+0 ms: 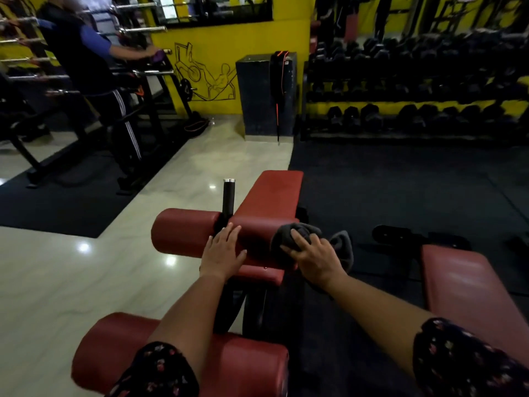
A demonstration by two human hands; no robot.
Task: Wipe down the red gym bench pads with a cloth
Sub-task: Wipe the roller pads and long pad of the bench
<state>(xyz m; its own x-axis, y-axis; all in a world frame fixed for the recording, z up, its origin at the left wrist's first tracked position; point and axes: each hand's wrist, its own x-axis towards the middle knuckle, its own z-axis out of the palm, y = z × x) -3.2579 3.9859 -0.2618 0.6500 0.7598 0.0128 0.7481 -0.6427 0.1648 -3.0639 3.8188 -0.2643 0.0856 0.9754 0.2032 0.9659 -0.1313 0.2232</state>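
A gym with a yellow wall (217,32) fills the top of the frame, with a long dumbbell rack (415,90) in the upper right. The tile floor (71,282) is pale and glossy on the left, and a black rubber mat (386,181) covers the right. In the upper left another person (86,61) in dark clothes stands at a rack of barbells.

In the centre stands the red bench. Its flat pad (272,196) runs away from the camera, and an upper roller pad (183,233) lies across its near end. A black post (228,199) with a chrome cap rises just behind that roller. A lower roller pad (243,365) sits at the bottom of the frame under the forearms, and a second red pad (463,282) lies at the lower right.

Both arms reach forward from floral sleeves (463,356), bare from the elbow. The left hand (221,250) lies palm down on the upper roller pad near its middle, fingers straight and together, holding nothing. The right hand (313,259) is on the right end of the same roller, its fingers spread and bent over a bunched grey cloth (340,247), gripping it against the red padding. Part of the cloth hangs loose to the right of the hand.
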